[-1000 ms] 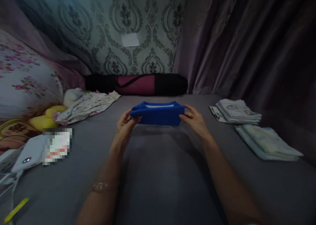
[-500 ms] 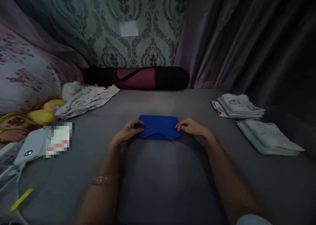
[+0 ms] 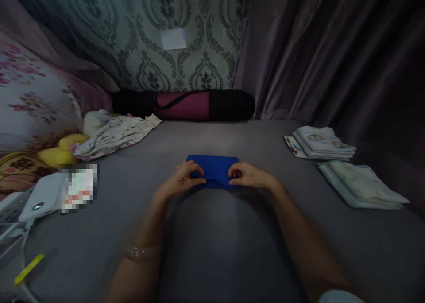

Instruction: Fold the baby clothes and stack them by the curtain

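A folded blue cloth (image 3: 217,168) lies flat on the grey sheet (image 3: 212,232) in the middle of the head view, with a curved front edge. Over its left part is my left hand (image 3: 184,179), thumb and fingers apart, the thumb tip on the cloth near the front edge. My right hand (image 3: 250,175) rests over the right part, fingers curled and a gap between thumb and fingers. Neither hand is closed on the cloth.
Two stacks of folded cloths (image 3: 327,143) (image 3: 363,185) lie at the right. At the left are a crumpled patterned garment (image 3: 119,134), a yellow plush toy (image 3: 63,154) and a white power bank (image 3: 43,196) with a cable. A black and maroon bag (image 3: 182,106) lies along the wall.
Both my hands have moved inward from the side edges onto the blue cloth, closer together. The blue cloth has stayed in place.
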`<state>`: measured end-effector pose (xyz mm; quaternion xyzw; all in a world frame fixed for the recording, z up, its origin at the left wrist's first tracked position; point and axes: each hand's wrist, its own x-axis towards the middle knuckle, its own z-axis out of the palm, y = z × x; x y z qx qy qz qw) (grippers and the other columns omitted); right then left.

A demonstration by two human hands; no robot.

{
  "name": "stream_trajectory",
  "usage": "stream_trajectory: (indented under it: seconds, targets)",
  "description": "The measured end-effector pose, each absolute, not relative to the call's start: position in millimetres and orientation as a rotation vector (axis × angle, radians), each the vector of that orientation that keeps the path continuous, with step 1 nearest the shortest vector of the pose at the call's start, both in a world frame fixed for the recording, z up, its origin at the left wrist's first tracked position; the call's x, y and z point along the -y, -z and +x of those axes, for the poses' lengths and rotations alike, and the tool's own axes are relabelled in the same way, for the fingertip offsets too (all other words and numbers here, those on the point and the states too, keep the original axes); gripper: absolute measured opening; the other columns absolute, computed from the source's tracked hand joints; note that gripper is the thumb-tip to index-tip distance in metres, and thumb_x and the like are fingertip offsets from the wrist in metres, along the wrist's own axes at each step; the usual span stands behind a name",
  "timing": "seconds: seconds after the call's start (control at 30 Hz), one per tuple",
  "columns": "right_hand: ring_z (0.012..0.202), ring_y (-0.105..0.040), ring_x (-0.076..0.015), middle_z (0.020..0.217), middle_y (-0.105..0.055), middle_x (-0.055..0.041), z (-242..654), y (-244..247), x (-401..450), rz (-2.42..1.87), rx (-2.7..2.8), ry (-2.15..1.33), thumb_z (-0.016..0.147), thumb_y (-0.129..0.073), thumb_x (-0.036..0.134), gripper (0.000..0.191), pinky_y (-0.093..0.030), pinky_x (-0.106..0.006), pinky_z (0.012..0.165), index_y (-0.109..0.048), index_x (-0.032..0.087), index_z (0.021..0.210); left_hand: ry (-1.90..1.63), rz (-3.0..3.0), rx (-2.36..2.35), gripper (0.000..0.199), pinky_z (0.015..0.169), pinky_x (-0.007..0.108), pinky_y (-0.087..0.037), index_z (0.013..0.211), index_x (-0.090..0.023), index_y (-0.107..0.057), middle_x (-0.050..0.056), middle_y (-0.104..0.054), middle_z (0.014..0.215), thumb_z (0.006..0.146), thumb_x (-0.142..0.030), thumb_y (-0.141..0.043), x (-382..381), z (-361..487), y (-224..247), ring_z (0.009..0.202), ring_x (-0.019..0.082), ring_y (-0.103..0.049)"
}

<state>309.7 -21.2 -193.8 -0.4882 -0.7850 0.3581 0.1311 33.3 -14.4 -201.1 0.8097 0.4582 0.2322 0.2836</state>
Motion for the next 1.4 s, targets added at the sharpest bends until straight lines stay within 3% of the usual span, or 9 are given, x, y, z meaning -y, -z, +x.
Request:
stream_trajectory:
  seconds: [0.23,0.63,0.77,0.87,0.93,1.03,1.17,1.27,1.4]
  targets:
    - [0.075,-0.054,-0.0144,0.086,-0.062,-0.0015,288,198,30,-1.529,2.522,-0.681,0.069,-0.064,0.024,0.018,-0.038,-0.023,0.063,-0.063,0.021,0.087,-0.342,2.351,-1.114,0.019,0.091,0.038,-0.035,0.091,-0.024,-0.067,0.003,-0.062,0.091,0.077,-0.024,-0.055,7,32,224,0.091,0.021,-0.052]
    - [0.066,-0.057,-0.0119,0.075,-0.067,-0.0006,285,192,30,-1.449,2.486,-0.869,0.071,-0.053,0.015,0.022,-0.037,-0.021,0.059,-0.071,0.019,0.083,-0.258,2.347,-1.182,0.026,0.091,0.038,-0.038,0.085,-0.022,-0.070,0.004,-0.067,0.087,0.069,-0.020,-0.050,14,29,204,0.088,0.022,-0.057]
    - [0.056,-0.050,-0.0101,0.062,-0.060,0.0014,287,199,29,-1.385,2.529,-0.938,0.078,-0.053,0.026,0.019,-0.033,-0.021,0.053,-0.070,0.016,0.076,-0.146,2.340,-1.213,0.021,0.087,0.037,-0.041,0.074,-0.020,-0.070,0.003,-0.068,0.083,0.070,-0.022,-0.050,17,30,205,0.079,0.020,-0.059]
    - [0.051,-0.044,-0.0096,0.056,-0.054,0.0022,287,200,24,-1.345,2.470,-0.977,0.085,-0.050,0.040,0.034,-0.031,-0.022,0.050,-0.068,0.015,0.072,-0.216,2.312,-1.221,0.021,0.077,0.031,-0.045,0.073,-0.018,-0.070,0.002,-0.067,0.074,0.072,-0.023,-0.049,16,32,203,0.068,0.016,-0.058]
    - [0.057,-0.049,-0.0112,0.063,-0.059,0.0000,285,200,18,-1.371,2.294,-0.817,0.088,-0.045,0.040,0.036,-0.036,-0.023,0.055,-0.069,0.015,0.078,-0.438,2.291,-1.331,0.024,0.074,0.029,-0.046,0.081,-0.017,-0.070,0.003,-0.068,0.077,0.075,-0.022,-0.047,11,38,199,0.069,0.016,-0.059]
    - [0.087,-0.059,-0.0166,0.095,-0.067,-0.0082,276,205,7,-1.443,2.022,-0.415,0.092,-0.038,0.029,0.034,-0.044,-0.028,0.079,-0.067,0.014,0.102,-0.766,2.302,-1.525,0.030,0.083,0.031,-0.046,0.098,-0.015,-0.068,0.007,-0.069,0.094,0.082,-0.020,-0.042,-1,57,193,0.086,0.019,-0.061]
    - [0.128,-0.041,-0.0223,0.138,-0.050,-0.0144,251,222,4,-1.580,2.070,-0.144,0.092,-0.034,0.022,0.044,-0.028,-0.039,0.107,-0.051,0.010,0.131,-0.630,2.434,-1.657,0.038,0.099,0.037,-0.040,0.120,-0.011,-0.057,0.015,-0.063,0.119,0.091,-0.019,-0.034,-10,90,206,0.112,0.023,-0.056]
    - [0.137,-0.030,-0.0246,0.145,-0.041,-0.0142,233,240,12,-1.730,2.156,-0.122,0.094,-0.031,0.026,0.048,-0.017,-0.045,0.113,-0.045,0.008,0.137,-0.416,2.479,-1.812,0.045,0.109,0.045,-0.029,0.131,-0.009,-0.049,0.016,-0.052,0.136,0.095,-0.026,-0.029,-5,102,229,0.131,0.028,-0.041]
    - [0.139,-0.027,-0.0241,0.148,-0.039,-0.0124,224,253,20,-1.788,2.190,-0.108,0.095,-0.028,0.030,0.052,-0.012,-0.045,0.114,-0.041,0.008,0.140,-0.294,2.501,-1.853,0.051,0.113,0.046,-0.022,0.138,-0.012,-0.044,0.012,-0.042,0.146,0.097,-0.032,-0.023,2,101,249,0.138,0.027,-0.031]
